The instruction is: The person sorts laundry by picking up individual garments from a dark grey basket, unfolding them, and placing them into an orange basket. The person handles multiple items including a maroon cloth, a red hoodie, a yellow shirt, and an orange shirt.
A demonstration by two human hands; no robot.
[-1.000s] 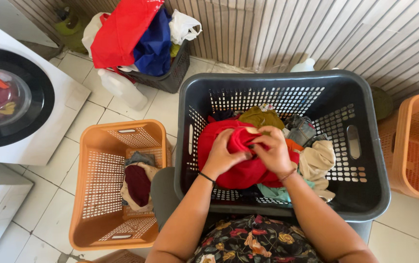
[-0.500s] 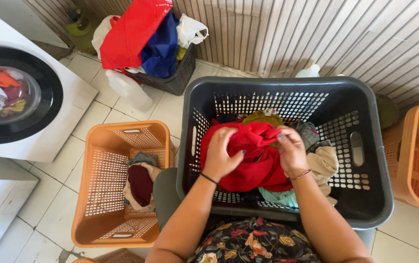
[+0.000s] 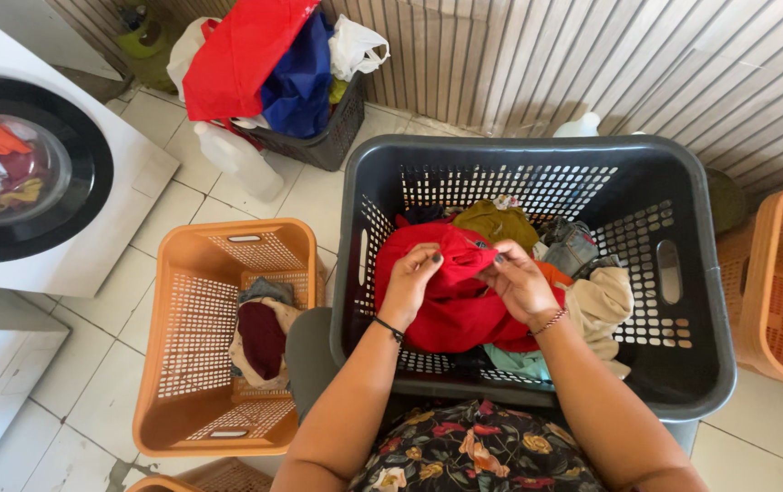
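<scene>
At centre frame the left hand (image 3: 409, 284) and right hand (image 3: 521, 282) both pinch the upper edge of a red garment (image 3: 450, 305) (bunched beneath them) inside the grey laundry basket (image 3: 715, 301), an orange basket (image 3: 186, 337) lower left.

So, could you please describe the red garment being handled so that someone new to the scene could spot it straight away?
Find the big dark grey laundry basket in front of the person. Among the clothes piled in it, the red garment lies at the near left, gripped by the left hand and right hand. It is the only bright red piece there, beside an olive top and a beige cloth.
</scene>
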